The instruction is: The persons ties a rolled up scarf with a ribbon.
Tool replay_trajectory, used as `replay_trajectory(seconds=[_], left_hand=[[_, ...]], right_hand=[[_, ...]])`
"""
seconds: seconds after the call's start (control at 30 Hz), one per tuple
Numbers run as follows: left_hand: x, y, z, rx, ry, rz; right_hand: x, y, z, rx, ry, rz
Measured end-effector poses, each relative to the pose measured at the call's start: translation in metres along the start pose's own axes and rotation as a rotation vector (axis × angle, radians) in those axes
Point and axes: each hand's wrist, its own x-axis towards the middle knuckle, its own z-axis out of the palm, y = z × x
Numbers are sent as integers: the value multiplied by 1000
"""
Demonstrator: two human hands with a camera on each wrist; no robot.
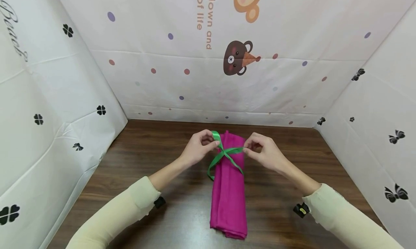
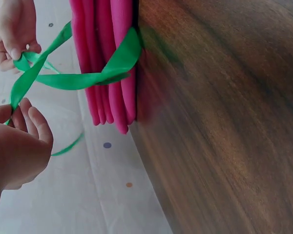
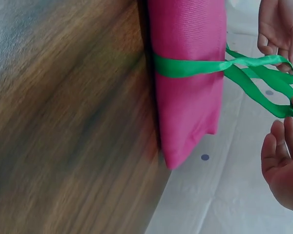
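A folded magenta cloth (image 1: 230, 202) lies lengthwise on the table, its layers stacked in a long bundle. Round its far part runs a green ribbon (image 1: 224, 153), crossed on top. My left hand (image 1: 199, 148) pinches one part of the ribbon between thumb and fingers, just left of the cloth. On the other side, my right hand (image 1: 265, 152) pinches another part, which looks like a loop in the right wrist view, where the ribbon (image 3: 190, 67) lies flat against the cloth's side. A ribbon tail hangs by the cloth's left edge.
The dark wooden table (image 1: 156, 148) ends at a white printed sheet (image 1: 182, 83) behind, with more patterned sheets at left and right. Black wrist devices (image 1: 300, 210) sit at the sleeve cuffs.
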Motion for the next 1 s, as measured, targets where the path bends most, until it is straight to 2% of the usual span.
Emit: replay_trajectory(seconds=[0.17,0.43,0.7,0.83,1.0], left_hand=[[1,1,-3,4,21,-14],[-2,0,-8,31,-34,-18],[-5,0,-16,11,-69,-19],[-4,1,-20,15,-61,-12],[-5,0,-23,-9,-13,-6]], right_hand=[[1,0,-7,5,34,-66],[-6,8,-21,-15,-7,-20],[-11,8,-33,-50,-15,-7],[-13,9,-39,-49,-31,4],[-14,10,-46,-32,-59,36]])
